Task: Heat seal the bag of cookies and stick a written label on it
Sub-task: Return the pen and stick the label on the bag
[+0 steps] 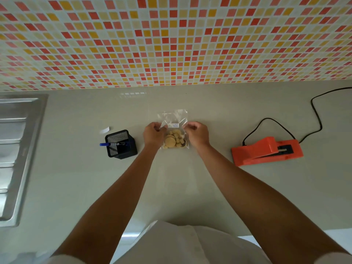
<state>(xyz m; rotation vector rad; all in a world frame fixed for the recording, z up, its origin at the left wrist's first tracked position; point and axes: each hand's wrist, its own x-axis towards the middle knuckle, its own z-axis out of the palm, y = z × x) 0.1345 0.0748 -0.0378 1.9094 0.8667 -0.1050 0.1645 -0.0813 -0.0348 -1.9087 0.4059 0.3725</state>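
Note:
A clear plastic bag of cookies (174,140) lies on the grey counter in the middle of the head view. A small white label with writing (174,125) sits across the bag above the cookies. My left hand (153,135) pinches the bag's left edge beside the label. My right hand (197,134) pinches its right edge, level with the label. The orange heat sealer (266,151) stands to the right, apart from both hands, with its black cord trailing back.
A black mesh pen holder (121,144) with a blue pen (111,144) stands left of the bag. A white strip of paper (104,129) lies behind it. A steel sink drainer (17,149) fills the far left. The tiled wall (171,40) rises behind the counter.

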